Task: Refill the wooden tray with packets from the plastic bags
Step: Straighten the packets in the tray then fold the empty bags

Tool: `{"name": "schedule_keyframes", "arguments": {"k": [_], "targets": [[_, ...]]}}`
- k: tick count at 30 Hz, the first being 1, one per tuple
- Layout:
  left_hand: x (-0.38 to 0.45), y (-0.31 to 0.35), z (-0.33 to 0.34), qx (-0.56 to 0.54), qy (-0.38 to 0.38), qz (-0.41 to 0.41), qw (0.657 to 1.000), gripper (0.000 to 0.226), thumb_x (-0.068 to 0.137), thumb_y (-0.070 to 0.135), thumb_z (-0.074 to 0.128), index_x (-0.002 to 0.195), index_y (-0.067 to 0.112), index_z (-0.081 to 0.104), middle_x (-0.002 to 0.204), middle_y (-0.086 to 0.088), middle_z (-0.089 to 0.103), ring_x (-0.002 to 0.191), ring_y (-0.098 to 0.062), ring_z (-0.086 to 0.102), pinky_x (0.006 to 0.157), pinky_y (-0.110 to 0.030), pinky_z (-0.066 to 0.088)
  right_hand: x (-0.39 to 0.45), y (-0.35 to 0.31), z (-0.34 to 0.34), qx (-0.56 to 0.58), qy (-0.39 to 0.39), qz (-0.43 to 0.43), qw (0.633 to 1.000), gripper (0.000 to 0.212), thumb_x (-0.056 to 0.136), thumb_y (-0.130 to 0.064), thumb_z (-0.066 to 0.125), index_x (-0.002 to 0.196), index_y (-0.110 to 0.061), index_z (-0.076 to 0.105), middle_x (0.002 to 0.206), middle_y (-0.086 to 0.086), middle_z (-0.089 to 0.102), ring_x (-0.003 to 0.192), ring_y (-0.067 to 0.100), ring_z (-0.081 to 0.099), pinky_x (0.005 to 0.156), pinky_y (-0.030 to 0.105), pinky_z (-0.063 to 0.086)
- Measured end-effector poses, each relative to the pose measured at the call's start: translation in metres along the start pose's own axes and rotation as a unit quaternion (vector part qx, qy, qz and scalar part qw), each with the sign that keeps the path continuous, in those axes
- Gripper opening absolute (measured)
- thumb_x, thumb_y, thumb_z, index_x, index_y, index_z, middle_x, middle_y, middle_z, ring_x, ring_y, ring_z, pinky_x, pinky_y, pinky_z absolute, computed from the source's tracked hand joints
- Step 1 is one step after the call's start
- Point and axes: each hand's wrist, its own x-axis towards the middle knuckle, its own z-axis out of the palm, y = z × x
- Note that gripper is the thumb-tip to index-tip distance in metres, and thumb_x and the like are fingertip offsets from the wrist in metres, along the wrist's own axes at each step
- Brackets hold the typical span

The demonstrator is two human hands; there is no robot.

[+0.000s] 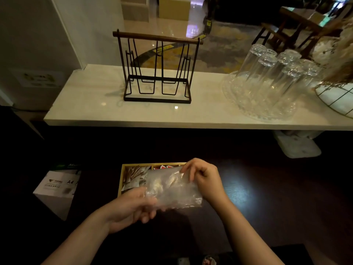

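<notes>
Desk (267, 188), dark, carries the tray (122, 180) near its far edge. Bag (172, 190) is held directly above the tray, probably so packets (133, 175) drop in. Left hand (131, 209) clamps its near corner; right hand (204, 180) pinches its far edge.

The clear plastic bag (172, 188) you hold covers the wooden tray (122, 175) on its right and near parts, so you cannot tell what those compartments hold. The red packets (164, 166) show only their tips. Your left hand (131, 207) hides the tray's near-left corner.
</notes>
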Motion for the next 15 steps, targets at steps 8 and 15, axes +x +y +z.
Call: {"name": "schedule_keyframes", "arguments": {"k": [8, 15], "targets": [[0.027, -0.014, 0.021, -0.164, 0.136, 0.091, 0.973, 0.023, 0.096, 0.020, 0.044, 0.114, 0.007, 0.051, 0.074, -0.006, 0.053, 0.046, -0.008, 0.040, 0.033, -0.015, 0.024, -0.033, 0.015, 0.038, 0.305, -0.086, 0.229, 0.920, 0.086, 0.069, -0.047, 0.077, 0.140, -0.021, 0.037, 0.137, 0.003, 0.053, 0.113, 0.025, 0.063, 0.093, 0.039, 0.052], [0.050, -0.023, 0.037, 0.123, 0.138, 0.120, 0.975, 0.019, 0.095, 0.020, 0.049, 0.114, 0.020, 0.047, 0.050, 0.003, 0.048, 0.041, -0.006, 0.042, 0.036, -0.017, 0.029, -0.051, 0.012, 0.072, 0.248, 0.067, 0.308, 0.916, 0.022, 0.092, -0.028, 0.055, 0.097, -0.006, 0.059, 0.067, 0.008, 0.066, 0.054, 0.018, 0.061, 0.058, 0.033, 0.052]]}}
